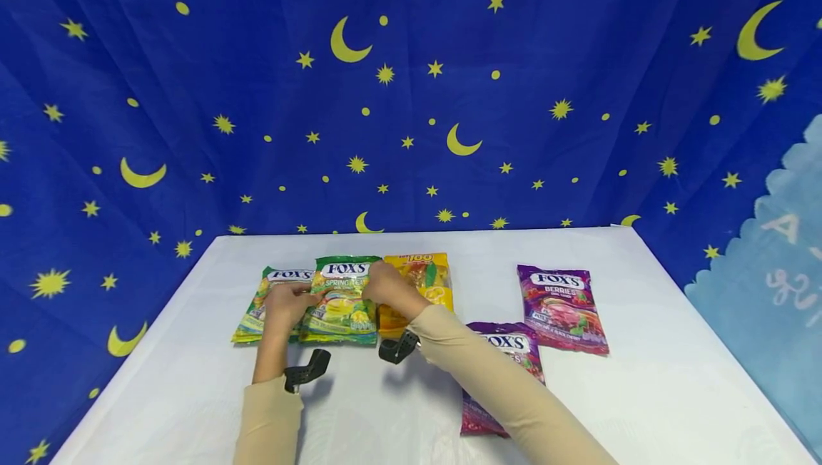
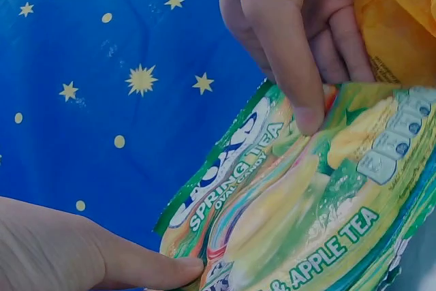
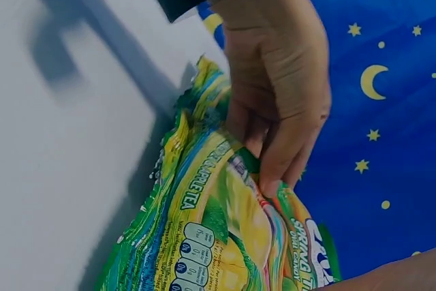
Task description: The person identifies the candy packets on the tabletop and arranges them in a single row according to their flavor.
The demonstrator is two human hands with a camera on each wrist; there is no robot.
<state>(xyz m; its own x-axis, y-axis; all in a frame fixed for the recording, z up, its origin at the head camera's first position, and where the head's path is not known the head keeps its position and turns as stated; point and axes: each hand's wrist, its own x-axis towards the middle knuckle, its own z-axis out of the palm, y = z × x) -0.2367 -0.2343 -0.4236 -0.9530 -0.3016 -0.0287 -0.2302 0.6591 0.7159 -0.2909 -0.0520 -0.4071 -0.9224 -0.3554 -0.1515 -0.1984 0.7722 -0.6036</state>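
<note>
A green-and-yellow Fox's Spring Tea candy bag [image 1: 340, 312] is held between both hands, its printed front facing me. At its left edge my left hand [image 1: 285, 306] pinches it, thumb on the front. My right hand [image 1: 387, 288] grips the opposite edge near the top; in the left wrist view its thumb [image 2: 310, 117] presses on the printed face. To the left, partly covered by the left hand and held bag, lies a second green Fox's bag [image 1: 257, 304]. A yellow candy bag [image 1: 437, 279] lies just right of the held bag, partly hidden by the right hand.
Two purple Fox's Berries bags lie on the right: one farther back [image 1: 565, 308], the other nearer [image 1: 529, 358] and partly under my right forearm. The white table [image 1: 385, 415] ends at a blue star-and-moon curtain [image 1: 411, 187]. Black camera mounts [image 1: 308, 371] project from both wrists.
</note>
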